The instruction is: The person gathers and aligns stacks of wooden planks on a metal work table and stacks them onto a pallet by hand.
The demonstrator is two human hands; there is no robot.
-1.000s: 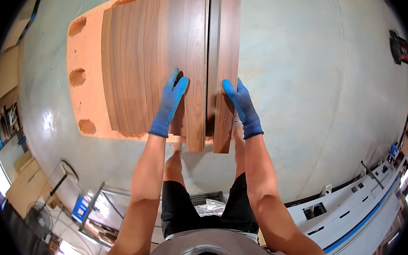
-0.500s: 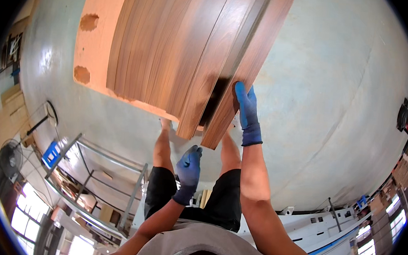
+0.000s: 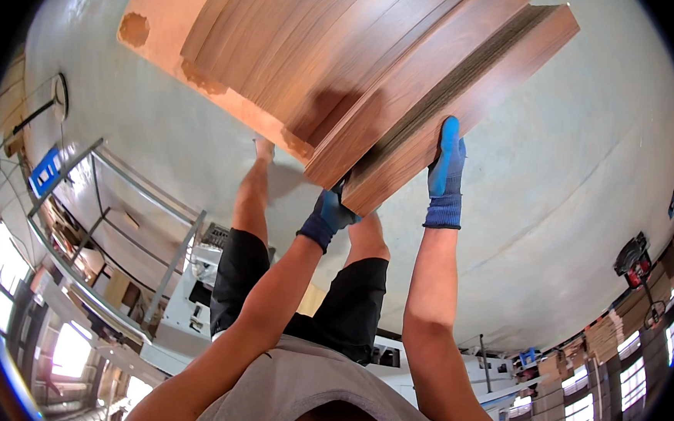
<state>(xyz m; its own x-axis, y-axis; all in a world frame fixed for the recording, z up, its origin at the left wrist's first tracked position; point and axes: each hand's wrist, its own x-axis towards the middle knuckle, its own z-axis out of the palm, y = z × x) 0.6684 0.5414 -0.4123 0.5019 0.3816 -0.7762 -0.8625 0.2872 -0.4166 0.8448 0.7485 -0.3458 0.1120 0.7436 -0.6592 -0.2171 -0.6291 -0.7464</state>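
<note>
Both forearms rise from the lower edge, bare to the wrist, each hand in a blue glove. The left hand [image 3: 330, 214] comes up with the elbow bent and meets the near bottom corner of a long wood-grain plank [image 3: 467, 103], its gloved fingers curled under the end so the grip is closed on that corner. The right hand [image 3: 446, 171] stretches straighter and higher, the palm laid flat along the plank's right edge with the fingers pointing up the board; it presses against the side, and whether the thumb wraps round behind cannot be seen. The plank is tilted, its near end low between the two hands and its far end running up toward the upper right, and it lies just beside a stack of like boards [image 3: 324, 48], parted from them by a dark narrow gap. That stack rests on a pale orange sheet [image 3: 164, 15] with worn patches along its near edge, and the sheet lies on the grey concrete floor [image 3: 568, 209]. To the right of the plank the floor is bare for a good way. The person's legs in black shorts [image 3: 300, 301] stand right under the plank's near end, and a metal frame rack [image 3: 144, 214] stands near on the left, well apart from the boards.
</note>
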